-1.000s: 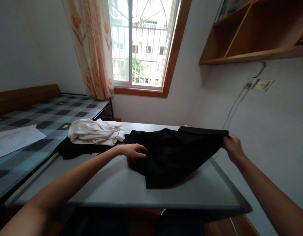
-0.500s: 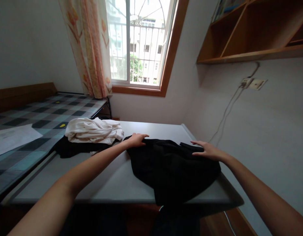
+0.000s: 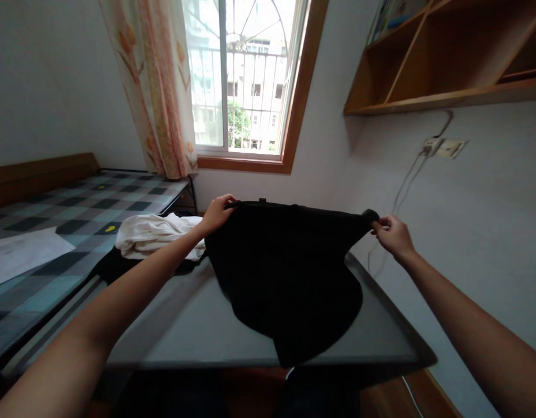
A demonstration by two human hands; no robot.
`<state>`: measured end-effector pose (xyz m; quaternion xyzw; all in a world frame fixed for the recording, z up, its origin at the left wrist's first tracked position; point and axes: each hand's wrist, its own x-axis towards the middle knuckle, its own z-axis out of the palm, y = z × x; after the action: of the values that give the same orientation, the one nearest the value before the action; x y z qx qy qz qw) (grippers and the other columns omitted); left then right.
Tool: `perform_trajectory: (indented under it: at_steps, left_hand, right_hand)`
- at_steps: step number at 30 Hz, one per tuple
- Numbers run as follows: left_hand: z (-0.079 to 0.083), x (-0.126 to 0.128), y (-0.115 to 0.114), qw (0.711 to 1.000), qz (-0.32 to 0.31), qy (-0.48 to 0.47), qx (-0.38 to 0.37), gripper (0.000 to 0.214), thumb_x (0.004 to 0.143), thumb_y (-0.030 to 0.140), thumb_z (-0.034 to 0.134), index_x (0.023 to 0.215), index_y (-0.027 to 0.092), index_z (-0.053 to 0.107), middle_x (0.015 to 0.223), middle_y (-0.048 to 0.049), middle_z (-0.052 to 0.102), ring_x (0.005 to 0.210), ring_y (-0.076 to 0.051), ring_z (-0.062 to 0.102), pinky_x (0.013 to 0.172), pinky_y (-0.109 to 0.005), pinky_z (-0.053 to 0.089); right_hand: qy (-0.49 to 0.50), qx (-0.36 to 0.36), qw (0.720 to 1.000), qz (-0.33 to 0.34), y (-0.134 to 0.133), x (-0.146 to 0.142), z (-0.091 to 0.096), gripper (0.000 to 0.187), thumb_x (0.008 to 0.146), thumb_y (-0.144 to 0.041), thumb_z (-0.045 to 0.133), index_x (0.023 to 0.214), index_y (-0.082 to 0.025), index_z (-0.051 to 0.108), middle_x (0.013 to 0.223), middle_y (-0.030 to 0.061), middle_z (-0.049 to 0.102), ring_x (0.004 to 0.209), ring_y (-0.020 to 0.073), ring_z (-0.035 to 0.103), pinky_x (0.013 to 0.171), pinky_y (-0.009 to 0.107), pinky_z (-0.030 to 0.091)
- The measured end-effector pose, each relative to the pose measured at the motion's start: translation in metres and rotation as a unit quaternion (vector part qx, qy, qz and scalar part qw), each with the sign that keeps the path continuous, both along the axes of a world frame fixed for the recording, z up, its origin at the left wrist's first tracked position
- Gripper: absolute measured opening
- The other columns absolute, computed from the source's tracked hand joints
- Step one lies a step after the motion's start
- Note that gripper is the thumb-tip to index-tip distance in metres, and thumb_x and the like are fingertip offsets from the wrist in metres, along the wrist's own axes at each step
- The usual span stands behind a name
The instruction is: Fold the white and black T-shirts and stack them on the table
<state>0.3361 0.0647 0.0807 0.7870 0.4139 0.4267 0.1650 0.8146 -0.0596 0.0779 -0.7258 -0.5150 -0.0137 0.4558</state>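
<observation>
A black garment (image 3: 289,273) is stretched between my two hands, its upper edge lifted off the grey table (image 3: 172,325) and its lower part draping over the tabletop to the front edge. My left hand (image 3: 218,213) pinches the upper left corner. At the opposite corner, my right hand (image 3: 394,235) grips a bunched bit of the cloth. A small tab sticks up from the upper edge. Whether the garment is trousers, shorts or something else I cannot tell. Behind my left forearm lies a crumpled white garment (image 3: 157,235) on top of dark cloth (image 3: 115,264).
To the left stands a bed with a checked mattress (image 3: 133,188), and a sheet of paper (image 3: 26,252) lies on it. A wooden shelf (image 3: 424,101) juts from the right wall above a socket (image 3: 446,147) with hanging cords. Ahead are a window and a curtain (image 3: 161,87).
Both hands have closed on the black garment's upper corners and raised that edge off the table. My left hand moved up and left, my right hand up and right, spreading the cloth.
</observation>
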Motion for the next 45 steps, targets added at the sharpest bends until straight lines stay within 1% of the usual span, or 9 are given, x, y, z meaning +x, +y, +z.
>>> perform_trajectory:
  at_steps: [5,10,13,17,21,26,32,37,45]
  left_hand:
    - [-0.012,-0.009,-0.014,0.995,-0.041,0.081,-0.039,0.023,0.076,0.038,0.061,0.078,0.017,0.070,0.072,-0.0020,0.067,0.072,-0.017,0.059,0.065,-0.026,0.041]
    - [-0.026,-0.024,-0.024,0.943,-0.068,0.271,-0.183,0.040,0.061,0.057,0.071,0.068,0.018,0.071,0.056,0.0009,0.060,0.056,-0.015,0.054,0.052,-0.025,0.033]
    - [-0.035,-0.028,-0.032,0.920,-0.106,0.305,-0.223,0.039,0.053,0.050,0.077,0.078,0.021,0.072,0.069,0.0007,0.067,0.067,-0.018,0.060,0.058,-0.024,0.038]
    - [-0.047,-0.024,-0.042,0.942,-0.096,0.263,-0.187,0.032,0.057,0.034,0.073,0.086,0.021,0.070,0.083,-0.0018,0.071,0.079,-0.022,0.063,0.068,-0.026,0.044]
    - [-0.052,-0.017,-0.046,0.971,-0.059,0.158,-0.170,0.026,0.068,0.031,0.061,0.090,0.019,0.066,0.088,-0.0036,0.071,0.083,-0.022,0.064,0.074,-0.028,0.047]
    - [-0.049,-0.015,-0.049,0.966,-0.116,0.098,-0.209,0.029,0.073,0.041,0.063,0.090,0.018,0.067,0.090,-0.0039,0.072,0.083,-0.021,0.064,0.073,-0.028,0.048]
    - [-0.055,-0.021,-0.045,0.965,-0.116,0.111,-0.206,0.039,0.065,0.043,0.071,0.093,0.017,0.065,0.084,-0.0031,0.070,0.081,-0.021,0.064,0.071,-0.028,0.048]
    - [-0.051,-0.019,-0.049,0.968,-0.117,0.115,-0.191,0.046,0.063,0.040,0.072,0.102,0.017,0.063,0.087,-0.0029,0.069,0.081,-0.021,0.064,0.073,-0.029,0.048]
    - [-0.043,-0.011,-0.065,0.983,-0.077,0.137,-0.095,0.031,0.070,0.027,0.063,0.100,0.019,0.063,0.084,-0.0009,0.067,0.083,-0.021,0.062,0.078,-0.032,0.048]
  right_hand:
    - [-0.091,-0.015,0.996,0.006,-0.002,-0.007,-0.021,0.021,0.068,-0.042,0.058,0.065,-0.023,0.049,0.084,0.0108,0.065,0.078,0.0268,0.063,0.076,0.043,0.050]
    - [-0.201,0.054,0.976,0.070,-0.008,-0.022,-0.029,0.018,0.068,-0.036,0.058,0.064,-0.024,0.046,0.114,0.0139,0.065,0.106,0.0308,0.059,0.092,0.045,0.045]
    - [-0.203,-0.096,0.962,0.153,-0.013,-0.039,-0.031,0.018,0.072,-0.033,0.057,0.086,-0.023,0.055,0.097,0.0100,0.071,0.084,0.0255,0.066,0.079,0.037,0.049]
    - [-0.217,-0.289,0.898,0.250,-0.020,-0.064,-0.040,0.058,0.071,-0.048,0.067,0.122,-0.023,0.056,0.103,0.0103,0.071,0.088,0.0267,0.068,0.078,0.034,0.051]
    - [-0.248,-0.347,0.855,0.295,-0.018,-0.083,-0.052,0.055,0.069,-0.057,0.068,0.113,-0.023,0.067,0.110,0.0115,0.068,0.100,0.0303,0.065,0.085,0.037,0.051]
    - [-0.216,-0.243,0.900,0.289,-0.007,-0.087,-0.042,0.024,0.074,-0.044,0.064,0.081,-0.021,0.068,0.093,0.0093,0.069,0.086,0.0249,0.065,0.078,0.034,0.051]
    - [-0.119,-0.115,0.965,0.203,-0.006,-0.074,-0.022,0.026,0.074,-0.047,0.061,0.078,-0.022,0.056,0.078,0.0071,0.069,0.073,0.0236,0.064,0.065,0.032,0.048]
    - [-0.094,-0.094,0.979,0.156,-0.011,-0.071,-0.022,0.028,0.074,-0.046,0.061,0.086,-0.022,0.058,0.081,0.0085,0.071,0.074,0.0257,0.067,0.068,0.035,0.049]
    - [-0.144,-0.102,0.974,0.141,-0.009,-0.070,-0.026,0.030,0.079,-0.041,0.055,0.097,-0.022,0.071,0.099,0.0097,0.073,0.095,0.0312,0.067,0.084,0.042,0.050]
